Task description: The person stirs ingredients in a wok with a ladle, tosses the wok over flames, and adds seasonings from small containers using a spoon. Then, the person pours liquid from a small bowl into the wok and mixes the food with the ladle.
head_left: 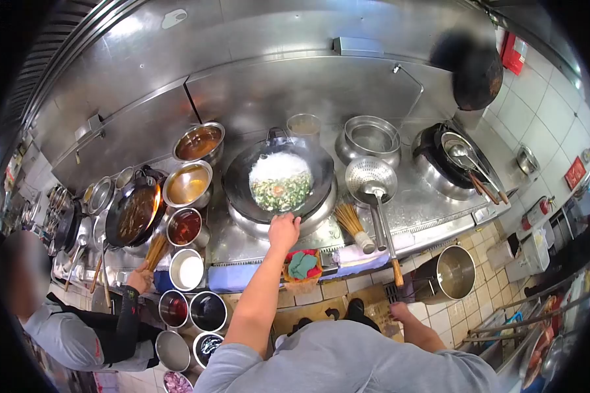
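Observation:
A dark wok (242,177) sits on the middle burner, its back ear handle toward the wall. Inside is food (282,187), chopped green pieces on the near side and a bright white mass on the far side. At the wok's near rim is my left hand (285,230), fingers curled closed; what they grip, if anything, is hidden. My right hand (398,311) hangs low at my right side, loosely closed, with nothing visible in it. It is nearest to a metal pot (457,272). Below my left hand lies a green cloth (302,265) on red material.
Right of the wok are a bamboo brush (351,223) and a perforated skimmer (372,178); a ladle (391,242) lies over it. Bowls of sauce (188,185) stand left. A co-worker's hand (138,280) holds a bamboo brush by a flaming wok (134,213).

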`<move>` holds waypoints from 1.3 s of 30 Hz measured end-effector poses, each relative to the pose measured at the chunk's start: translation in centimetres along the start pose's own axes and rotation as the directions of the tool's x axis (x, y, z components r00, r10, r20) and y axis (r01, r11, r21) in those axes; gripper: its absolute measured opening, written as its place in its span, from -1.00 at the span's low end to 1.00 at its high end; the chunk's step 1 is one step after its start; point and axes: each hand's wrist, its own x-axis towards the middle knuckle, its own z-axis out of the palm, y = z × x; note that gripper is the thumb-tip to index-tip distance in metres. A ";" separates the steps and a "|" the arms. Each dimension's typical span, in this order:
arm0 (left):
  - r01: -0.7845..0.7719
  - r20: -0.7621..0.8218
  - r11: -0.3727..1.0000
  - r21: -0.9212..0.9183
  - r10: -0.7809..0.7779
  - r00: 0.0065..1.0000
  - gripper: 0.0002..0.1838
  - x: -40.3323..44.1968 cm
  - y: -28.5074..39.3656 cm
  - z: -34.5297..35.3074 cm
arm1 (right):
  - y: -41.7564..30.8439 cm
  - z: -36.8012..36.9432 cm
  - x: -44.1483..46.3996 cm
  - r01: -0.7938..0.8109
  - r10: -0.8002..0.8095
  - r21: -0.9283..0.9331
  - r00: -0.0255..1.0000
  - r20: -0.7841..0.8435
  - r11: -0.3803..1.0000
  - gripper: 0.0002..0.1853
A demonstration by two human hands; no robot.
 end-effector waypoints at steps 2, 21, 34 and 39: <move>0.034 0.050 0.999 0.008 -0.035 0.998 -0.73 -0.2 0.0 -0.4 | -2.1 2.2 -3.3 -0.218 0.210 0.207 0.976 0.058 0.954 -0.73; 0.128 0.177 0.987 0.097 -0.144 0.974 -0.75 0.3 0.6 0.4 | -25.1 -9.6 -12.5 0.363 -0.354 0.675 0.922 -0.158 0.643 -0.74; 0.006 0.228 0.864 -0.503 0.127 0.965 -0.83 -12.4 4.0 -3.4 | -32.8 -16.0 -27.1 0.621 -0.670 -0.335 0.741 -0.044 0.708 -0.50; 0.491 0.656 0.831 -0.262 -0.221 0.722 -0.65 -27.8 -1.5 1.0 | -35.9 -12.6 -18.5 0.648 -0.696 -0.396 0.718 0.030 0.651 -0.54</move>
